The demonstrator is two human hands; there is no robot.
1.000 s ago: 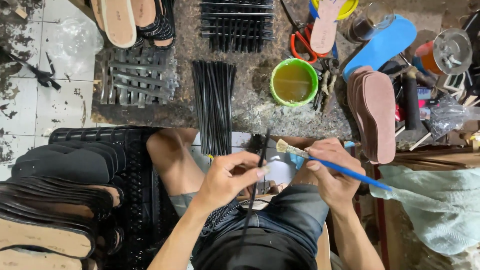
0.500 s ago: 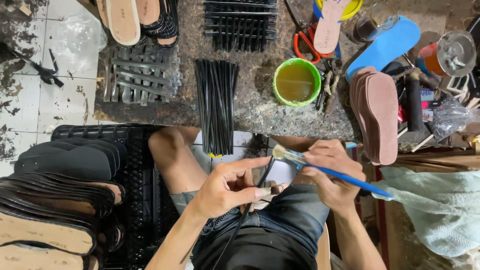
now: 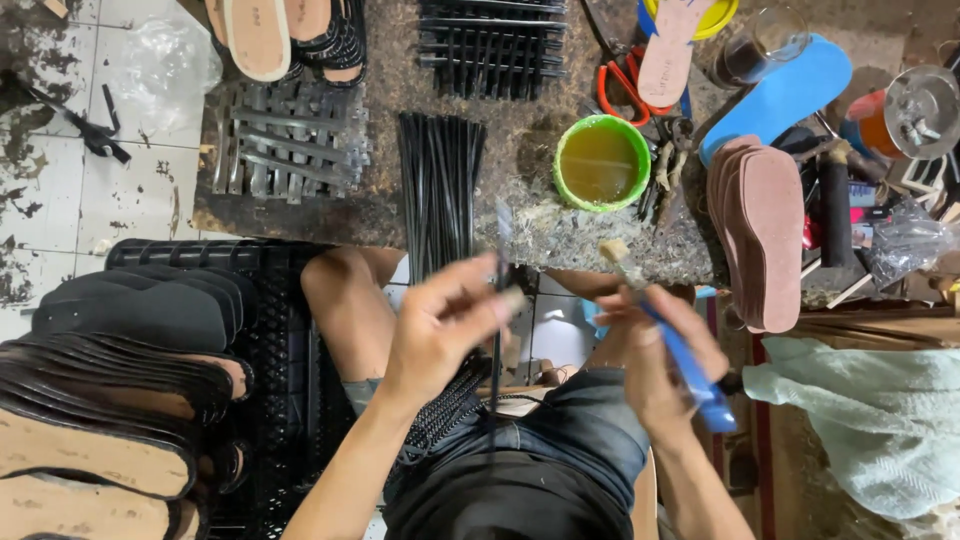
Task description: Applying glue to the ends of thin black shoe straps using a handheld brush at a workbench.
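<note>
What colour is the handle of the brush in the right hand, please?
Blue; the brush handle shows best in the head view, gripped by the right hand.

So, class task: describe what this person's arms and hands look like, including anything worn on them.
Both forearms are bare, with no sleeves in view. The left hand and the right hand wear no gloves; no rings, watch or bands are visible, though motion blur hides fine detail.

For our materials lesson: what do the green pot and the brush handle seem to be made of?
Green pot: probably plastic, bright even colour, smooth rim, yellowish liquid inside. Brush handle in the right hand: likely plastic, plain blue; motion blur leaves it unsure.
</note>
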